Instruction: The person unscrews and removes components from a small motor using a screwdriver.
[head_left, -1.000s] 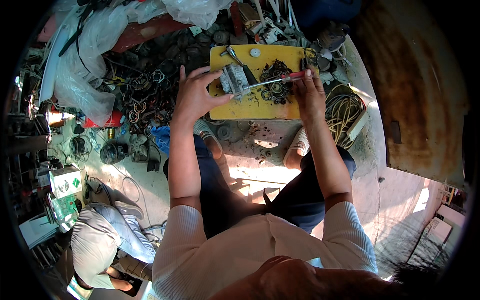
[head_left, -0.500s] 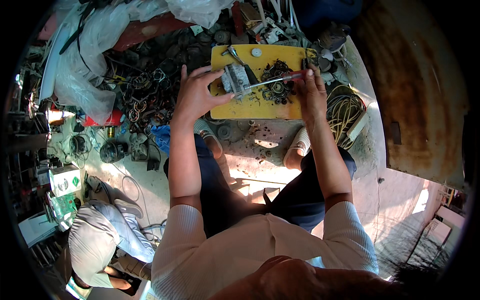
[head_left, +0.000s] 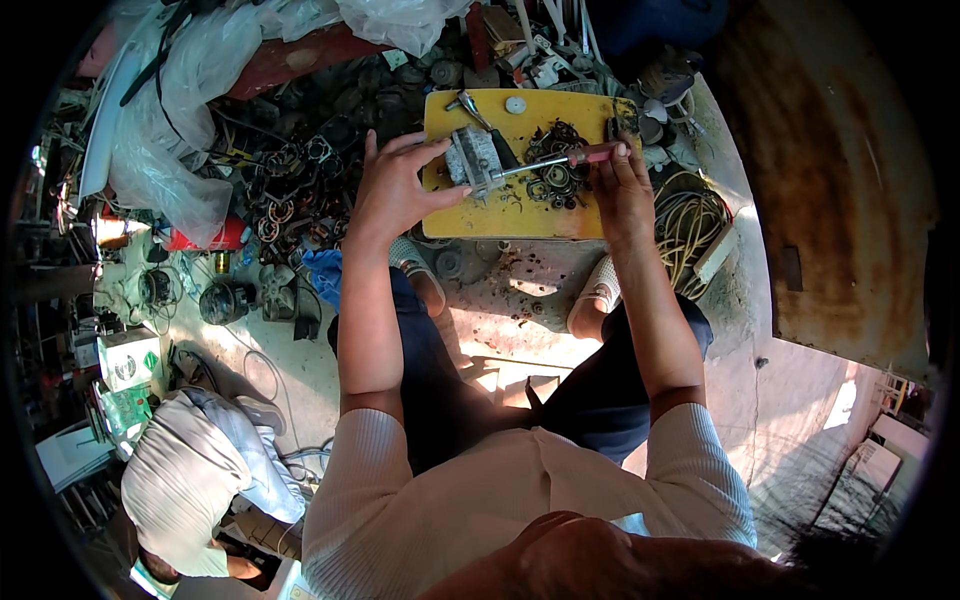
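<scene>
Grey metal block [head_left: 474, 160] at 9 o'clock on yellow tabletop [head_left: 457, 222], probably heavy, stiff, best held by its sides; left hand [head_left: 405, 188] grips it, right hand [head_left: 624, 188] holds red-handled screwdriver [head_left: 590, 155].

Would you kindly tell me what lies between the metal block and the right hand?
The head view shows a red-handled screwdriver spanning it, above piled dark rings.
</scene>
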